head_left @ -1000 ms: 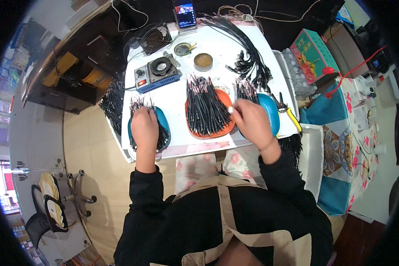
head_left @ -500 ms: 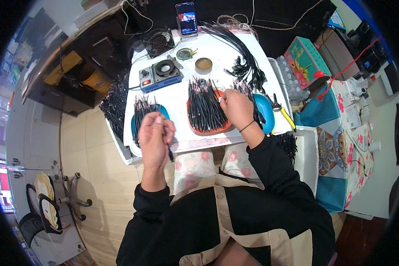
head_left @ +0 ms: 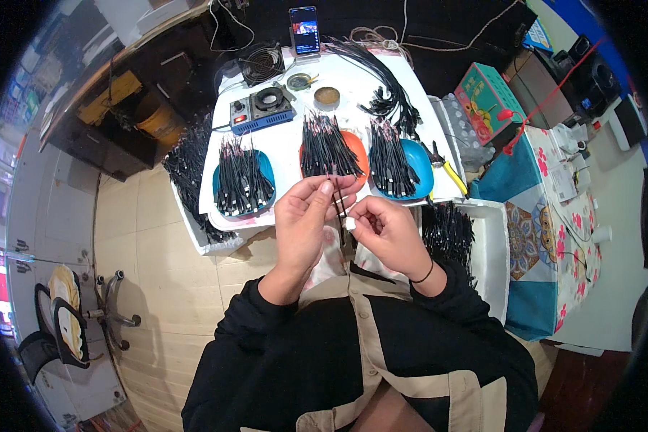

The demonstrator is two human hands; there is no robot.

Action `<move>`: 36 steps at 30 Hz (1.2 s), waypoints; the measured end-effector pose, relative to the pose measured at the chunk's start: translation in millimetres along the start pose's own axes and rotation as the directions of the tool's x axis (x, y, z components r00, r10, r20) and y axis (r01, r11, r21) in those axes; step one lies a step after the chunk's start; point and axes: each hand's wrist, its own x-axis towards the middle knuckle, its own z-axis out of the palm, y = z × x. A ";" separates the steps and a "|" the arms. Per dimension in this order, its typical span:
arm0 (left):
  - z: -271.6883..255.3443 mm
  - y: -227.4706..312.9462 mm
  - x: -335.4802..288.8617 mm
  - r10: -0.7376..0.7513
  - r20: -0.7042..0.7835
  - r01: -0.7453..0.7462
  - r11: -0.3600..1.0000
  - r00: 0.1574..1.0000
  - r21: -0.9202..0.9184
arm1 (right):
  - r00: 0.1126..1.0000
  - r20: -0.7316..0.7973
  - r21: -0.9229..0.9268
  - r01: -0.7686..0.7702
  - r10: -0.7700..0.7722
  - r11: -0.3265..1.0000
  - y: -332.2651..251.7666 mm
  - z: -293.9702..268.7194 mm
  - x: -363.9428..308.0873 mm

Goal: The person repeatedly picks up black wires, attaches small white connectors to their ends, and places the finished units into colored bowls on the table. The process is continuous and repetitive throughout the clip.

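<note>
Centrally: thin black cables [head_left: 341,209], pinched in the left hand [head_left: 302,219]; right hand [head_left: 387,229], curled alongside, grip undeterminable; orange tray [head_left: 358,150], placed beyond.

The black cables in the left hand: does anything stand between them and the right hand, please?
Nothing visible does: the left hand holds the black cables, and the right hand is right beside them.

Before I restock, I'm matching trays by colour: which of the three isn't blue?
The middle tray, holding black cables: it's orange, while the left tray and right tray are blue.
</note>
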 end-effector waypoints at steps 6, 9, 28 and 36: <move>9.6 3.6 -15.0 -0.015 0.020 0.016 1.000 1.000 -0.025 | 0.996 -0.076 0.008 0.043 -0.042 0.999 -3.8 5.3 -12.1; 10.8 3.2 -19.8 0.011 0.033 -0.010 0.999 0.999 -0.031 | 0.994 -0.100 -0.011 0.042 -0.043 0.999 -2.8 9.5 -15.3; 3.1 -0.8 -32.9 -0.080 0.216 0.057 0.992 0.973 0.109 | 0.992 0.092 0.443 0.038 -0.088 0.896 -13.5 -22.2 15.2; 2.0 -2.7 -32.3 -0.138 0.213 0.158 0.984 0.967 -0.084 | 0.997 0.046 0.558 0.026 -0.062 0.830 -9.3 -10.8 9.7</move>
